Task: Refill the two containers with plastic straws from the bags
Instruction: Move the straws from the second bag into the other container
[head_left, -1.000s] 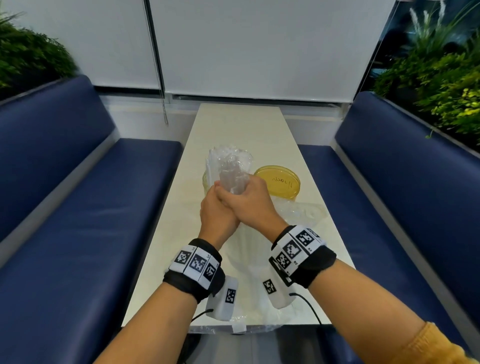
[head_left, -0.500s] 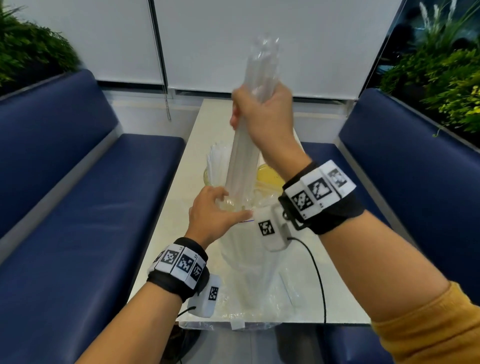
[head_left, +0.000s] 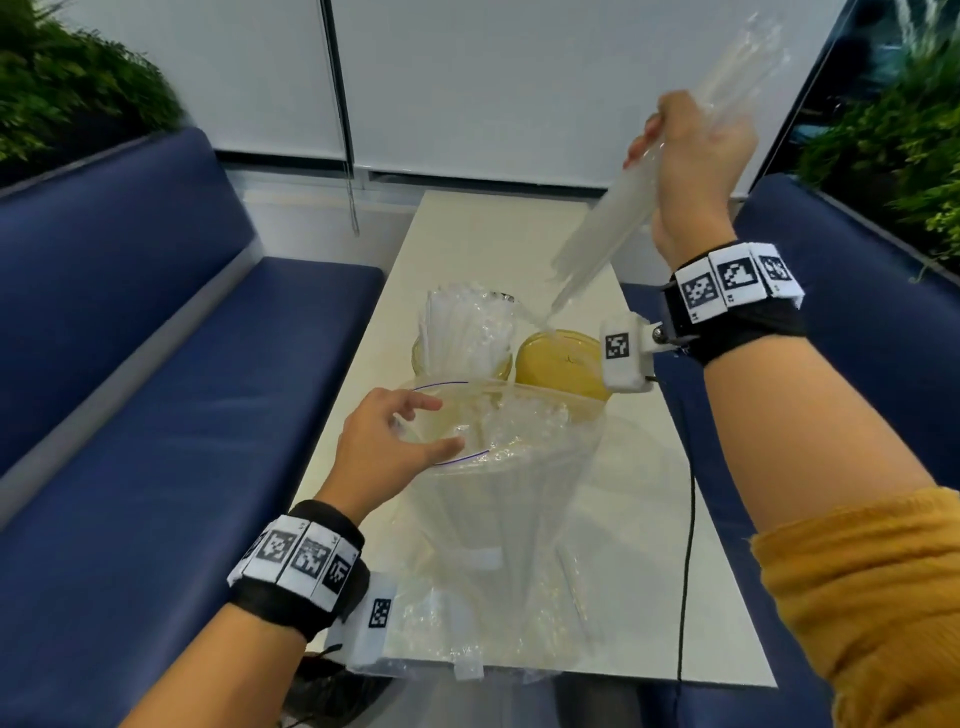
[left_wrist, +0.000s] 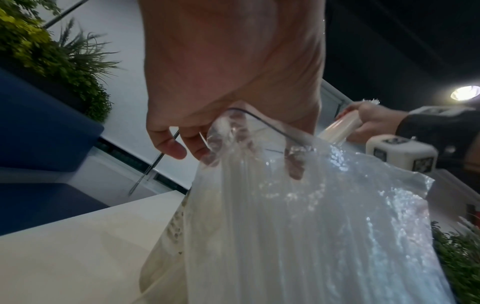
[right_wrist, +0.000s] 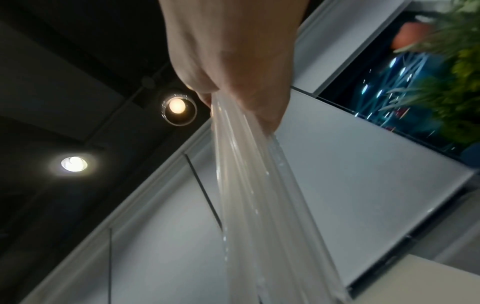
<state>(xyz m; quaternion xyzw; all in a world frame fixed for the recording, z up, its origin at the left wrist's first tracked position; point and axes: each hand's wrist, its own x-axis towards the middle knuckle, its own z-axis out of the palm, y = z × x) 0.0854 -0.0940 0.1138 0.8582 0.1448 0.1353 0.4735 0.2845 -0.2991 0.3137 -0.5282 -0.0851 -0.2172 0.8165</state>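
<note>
My right hand is raised high over the table and grips a bundle of clear plastic straws, which slants down toward the yellow container on the right. The left yellow container holds several upright wrapped straws. My left hand holds the open rim of a big clear plastic bag that stands on the table with straws in it.
The narrow cream table runs away from me between two blue benches. Loose straws and crumpled plastic lie at the near table edge. Green plants stand behind both bench backs.
My right hand pulled the straw bundle up out of the bag, then swung it right and tilted it over the right container. My left hand kept holding the bag's rim.
</note>
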